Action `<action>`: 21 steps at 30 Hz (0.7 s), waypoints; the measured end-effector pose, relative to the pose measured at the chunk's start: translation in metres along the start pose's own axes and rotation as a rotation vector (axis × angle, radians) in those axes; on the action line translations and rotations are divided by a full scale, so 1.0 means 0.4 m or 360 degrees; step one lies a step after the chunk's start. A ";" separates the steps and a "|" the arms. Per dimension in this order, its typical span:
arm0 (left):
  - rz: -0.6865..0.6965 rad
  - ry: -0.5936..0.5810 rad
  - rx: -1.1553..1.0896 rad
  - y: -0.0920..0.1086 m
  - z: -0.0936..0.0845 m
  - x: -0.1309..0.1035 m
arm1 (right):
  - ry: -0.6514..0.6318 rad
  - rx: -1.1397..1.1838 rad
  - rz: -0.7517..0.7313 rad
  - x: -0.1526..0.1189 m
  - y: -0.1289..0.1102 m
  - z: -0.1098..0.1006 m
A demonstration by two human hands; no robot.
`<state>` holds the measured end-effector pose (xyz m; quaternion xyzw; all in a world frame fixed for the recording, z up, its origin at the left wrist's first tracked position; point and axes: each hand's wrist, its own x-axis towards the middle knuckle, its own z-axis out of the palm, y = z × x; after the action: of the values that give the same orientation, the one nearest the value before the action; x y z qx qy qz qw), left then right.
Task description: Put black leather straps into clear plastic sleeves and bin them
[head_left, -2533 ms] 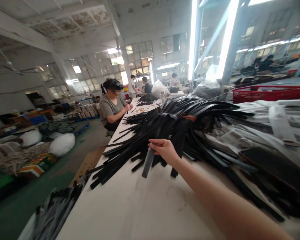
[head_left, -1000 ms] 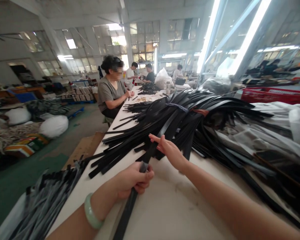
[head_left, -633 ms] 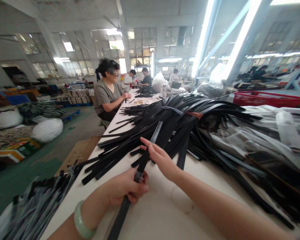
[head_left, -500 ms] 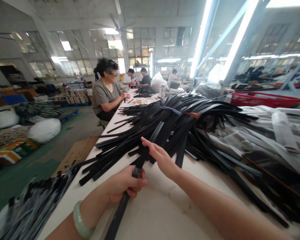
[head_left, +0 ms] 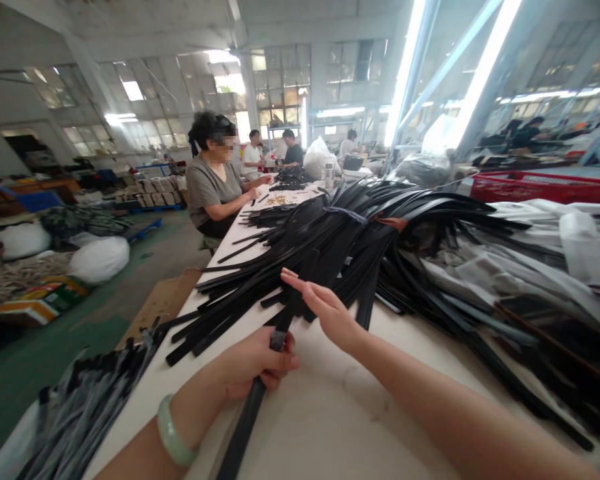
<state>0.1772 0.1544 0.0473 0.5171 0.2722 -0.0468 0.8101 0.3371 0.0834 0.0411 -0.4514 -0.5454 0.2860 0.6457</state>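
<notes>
A long, flat black strap [head_left: 245, 427] runs from the bottom edge up toward a pile of similar straps. My left hand [head_left: 260, 363], with a pale green bangle on the wrist, is closed around this strap; a shiny patch shows on it by the fingers. My right hand [head_left: 330, 313] has its fingers stretched out straight and close together, and its fingertips lie over the strap farther up. Whether they press on it I cannot tell. Just beyond is the big bundle of black straps [head_left: 320, 227], tied with a bluish cord [head_left: 347, 214] and a brown band [head_left: 393, 223].
The white table [head_left: 330, 427] stretches away from me. A co-worker [head_left: 213, 180] sits at its left side near small gold-coloured pieces [head_left: 279, 199]. Wrapped strips [head_left: 87, 407] lie low on the left. White plastic wrapping [head_left: 585, 247] and a red crate [head_left: 540, 186] are on the right.
The whole view has shifted slightly. Both hands keep nearly the same pose on the strap. A light grey sheen beyond my right fingertips no longer shows.
</notes>
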 end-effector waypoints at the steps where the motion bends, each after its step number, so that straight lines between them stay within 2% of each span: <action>1: 0.0039 0.0051 -0.0005 0.003 -0.001 0.000 | -0.0117 -0.0026 -0.0026 -0.010 0.004 0.014; 4: 0.0147 0.0138 0.0035 0.008 -0.010 -0.006 | -0.0495 -0.0162 -0.0124 -0.043 0.014 0.058; 7: 0.0185 0.0092 0.0039 0.003 -0.021 -0.013 | -0.0631 -0.0296 -0.0243 -0.056 0.014 0.076; 14: 0.0344 -0.0180 -0.0032 -0.001 -0.037 -0.017 | -0.0458 -0.0406 -0.0199 -0.041 0.011 0.061; 16: 0.0313 -0.0247 -0.0026 0.006 -0.044 -0.024 | -0.0365 -0.0396 -0.0135 -0.037 0.023 0.055; 18: 0.0208 -0.0238 0.0012 0.010 -0.049 -0.039 | -0.0233 -0.0303 -0.0068 -0.030 0.039 0.045; 21: 0.0108 -0.0110 0.0139 -0.005 -0.041 -0.078 | -0.0020 0.0051 0.0059 -0.012 0.060 0.025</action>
<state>0.1436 0.1613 0.0555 0.5589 0.2240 -0.0491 0.7969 0.3293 0.0922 0.0174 -0.4494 -0.5363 0.3095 0.6439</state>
